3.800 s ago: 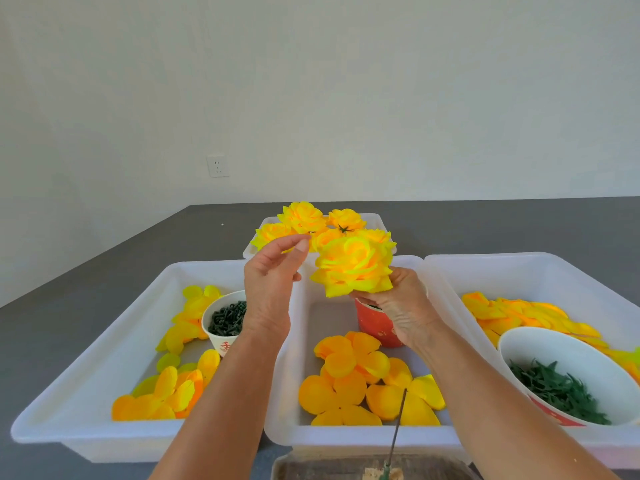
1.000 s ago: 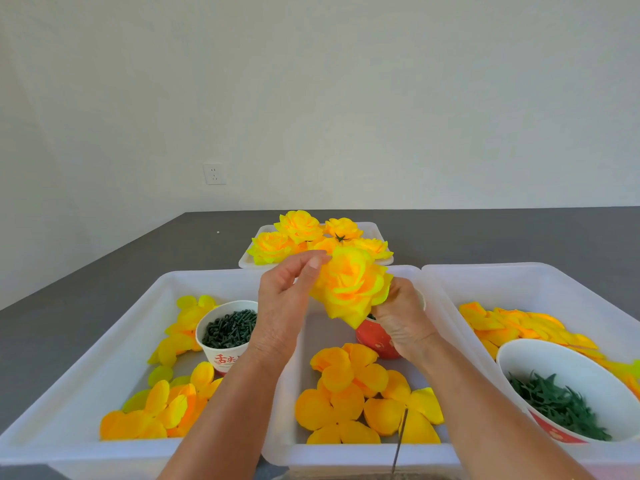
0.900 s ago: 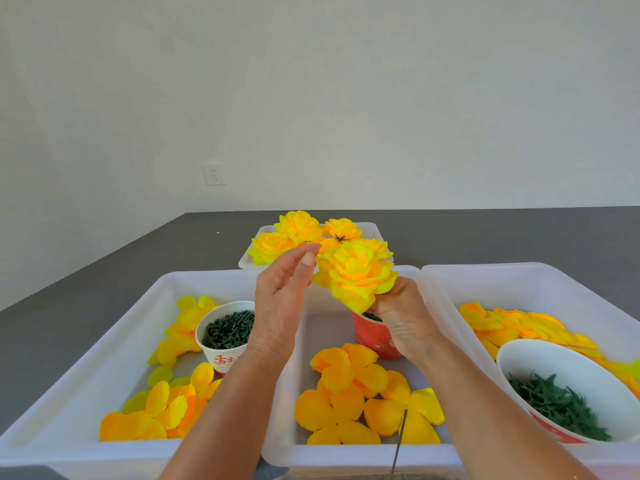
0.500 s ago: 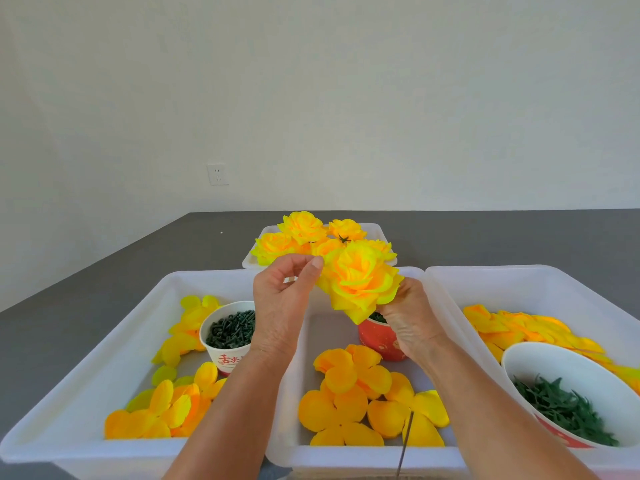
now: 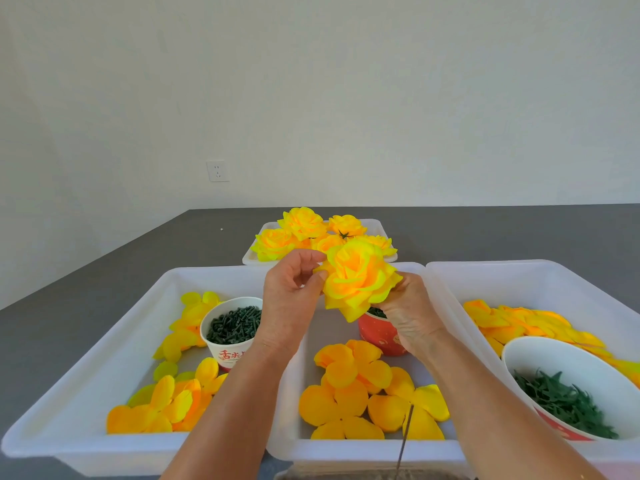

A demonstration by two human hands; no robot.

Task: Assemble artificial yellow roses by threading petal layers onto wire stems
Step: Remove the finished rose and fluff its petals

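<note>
Above the middle of 3 white trays (image 5: pixel 363 448), a yellow rose (image 5: pixel 358 280) is held up between both hands. The right hand (image 5: pixel 408 313) grips it from beneath; the left hand (image 5: pixel 289 299) pinches an outer petal on its left edge

Soft, even daylight fills the scene, bright across the pale wall (image 5: pixel 346 81) and the white trays (image 5: pixel 86 393), with only faint shadows beneath the forearms. The yellow rose (image 5: pixel 356 278) glows almost overexposed, its petal detail washed out. Wide-angle distortion bows the dark table (image 5: pixel 104 258) edges outward. Focus holds through the centre; the bottom edge is slightly soft.
</note>
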